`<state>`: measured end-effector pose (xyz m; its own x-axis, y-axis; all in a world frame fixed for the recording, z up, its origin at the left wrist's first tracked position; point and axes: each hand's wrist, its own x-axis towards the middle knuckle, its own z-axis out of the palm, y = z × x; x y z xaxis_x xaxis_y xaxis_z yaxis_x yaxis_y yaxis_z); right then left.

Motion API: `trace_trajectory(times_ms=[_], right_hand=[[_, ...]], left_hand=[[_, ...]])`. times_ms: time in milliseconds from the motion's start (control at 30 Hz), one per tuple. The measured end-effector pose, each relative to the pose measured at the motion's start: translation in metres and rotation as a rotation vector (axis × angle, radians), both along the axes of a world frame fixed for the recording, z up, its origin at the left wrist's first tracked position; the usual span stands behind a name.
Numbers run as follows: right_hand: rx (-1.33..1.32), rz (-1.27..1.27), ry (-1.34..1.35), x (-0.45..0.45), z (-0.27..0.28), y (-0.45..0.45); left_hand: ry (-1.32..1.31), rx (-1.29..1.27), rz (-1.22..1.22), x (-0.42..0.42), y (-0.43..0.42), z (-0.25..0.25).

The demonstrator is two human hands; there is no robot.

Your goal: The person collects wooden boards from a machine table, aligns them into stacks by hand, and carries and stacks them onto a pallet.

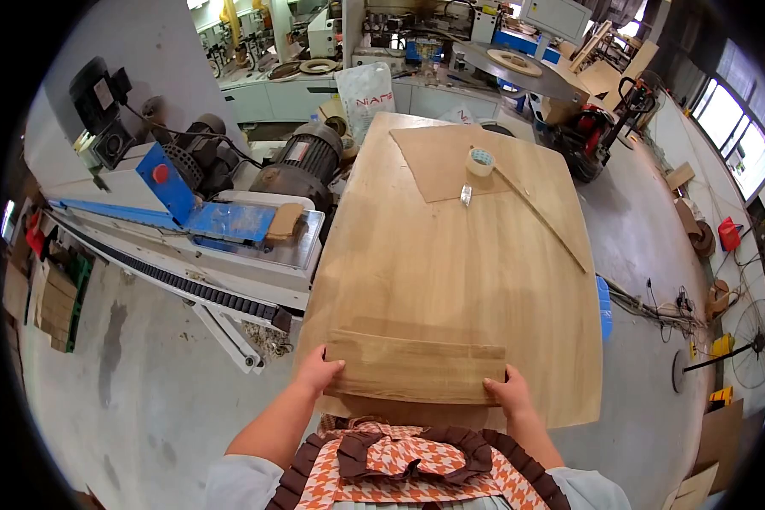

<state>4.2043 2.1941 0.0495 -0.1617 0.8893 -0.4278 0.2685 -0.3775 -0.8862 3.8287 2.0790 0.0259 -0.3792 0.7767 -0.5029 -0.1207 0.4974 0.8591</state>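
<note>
A rectangular wood-grain board [412,371] is held level between my two hands at the near end of the table. My left hand [319,371] grips its left end, thumb on top. At the right end my right hand [510,391] closes round the edge, also with the thumb above. The fingers under the board are hidden. Beneath and beyond it lies the large wood-grain tabletop [450,280]. Whether the board touches that surface I cannot tell. Farther off on the table are a roll of tape [480,161] and a thin wooden strip [540,217].
A brown sheet [425,161] and a small shiny piece [466,195] lie on the table's far end. On the left stands a machine with a blue panel [229,221] and a motor [302,161]. A pallet jack [591,136] and cables [654,310] are on the right.
</note>
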Motion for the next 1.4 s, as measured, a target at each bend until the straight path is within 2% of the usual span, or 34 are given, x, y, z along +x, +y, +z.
trace_trajectory(times_ms=[67, 167, 267, 367, 500, 600, 633, 700, 767, 800, 833, 867, 933, 967, 1000, 1067, 1100, 1133, 1167, 1200, 1233, 1300, 1333, 1400], right_hand=[[-0.029, -0.085, 0.101, -0.004, 0.002, 0.000], [0.122, -0.117, 0.258, -0.002, 0.003, -0.002], [0.206, -0.092, 0.255, 0.000, 0.017, -0.001], [0.388, -0.073, 0.237, 0.004, 0.004, -0.012], [0.424, 0.040, 0.180, 0.021, -0.025, -0.019], [0.591, 0.203, -0.180, 0.031, -0.028, -0.010], [0.233, 0.031, 0.228, 0.033, -0.042, -0.005], [-0.511, -0.318, 1.038, 0.033, -0.086, 0.001], [-0.256, -0.090, 0.770, 0.037, -0.133, 0.006], [-0.078, 0.017, 0.596, 0.036, -0.129, -0.003], [0.098, 0.097, 0.409, 0.036, -0.125, -0.011], [0.325, 0.174, 0.177, 0.027, -0.077, -0.020], [0.193, 0.022, 0.372, 0.010, -0.044, -0.015], [-0.153, -0.192, 0.821, 0.006, -0.044, -0.014], [-0.490, -0.401, 1.278, 0.003, -0.044, -0.019], [0.221, -0.220, 0.636, -0.004, -0.037, -0.054], [0.354, -0.191, 0.383, -0.004, -0.031, -0.082], [0.470, -0.180, 0.115, -0.004, -0.025, -0.110], [0.441, -0.212, 0.003, -0.010, -0.012, -0.147], [0.399, -0.230, -0.107, -0.018, -0.002, -0.181], [0.339, -0.322, -0.060, -0.027, 0.000, -0.218], [0.211, -0.482, 0.051, -0.053, -0.001, -0.305], [0.026, -0.636, 0.140, -0.070, -0.010, -0.347], [-0.101, -0.870, 0.201, -0.121, -0.009, -0.426]], left_hand=[[-0.076, 0.019, 0.076, 0.006, 0.002, 0.024], [-0.137, 0.210, 0.220, 0.010, -0.004, 0.030], [-0.053, 0.467, 0.256, 0.011, -0.006, 0.040], [-0.112, 0.576, 0.267, 0.010, -0.014, 0.033], [0.087, 0.498, 0.134, 0.009, -0.021, 0.024], [0.703, 0.473, -0.230, -0.009, -0.021, 0.014], [0.899, 0.486, -0.340, -0.014, -0.017, 0.016], [0.584, 0.421, -0.328, -0.022, -0.020, -0.007], [0.305, 0.287, -0.323, -0.024, -0.021, -0.014], [0.588, 0.274, -0.464, -0.029, -0.020, -0.006], [0.639, 0.285, -0.521, -0.036, -0.021, -0.010], [0.695, 0.306, -0.579, -0.045, -0.024, -0.019], [0.829, 0.403, -0.641, -0.053, -0.019, -0.010], [0.896, 0.481, -0.653, -0.046, -0.018, 0.001], [0.834, 0.473, -0.570, -0.050, -0.018, -0.008], [0.424, 0.404, -0.636, -0.077, -0.004, -0.027], [0.219, 0.441, -0.659, -0.068, -0.002, -0.003], [0.181, 0.387, -0.783, -0.070, 0.006, 0.012], [0.059, 0.363, -0.818, -0.084, 0.010, -0.001], [0.261, 0.460, -0.960, -0.085, 0.014, 0.008], [0.460, 0.570, -1.087, -0.084, 0.012, 0.021], [0.096, 0.448, -1.030, -0.076, 0.000, 0.023], [-0.067, 0.366, -0.991, -0.067, -0.007, 0.028], [-0.153, 0.265, -1.198, -0.049, -0.027, 0.054]])
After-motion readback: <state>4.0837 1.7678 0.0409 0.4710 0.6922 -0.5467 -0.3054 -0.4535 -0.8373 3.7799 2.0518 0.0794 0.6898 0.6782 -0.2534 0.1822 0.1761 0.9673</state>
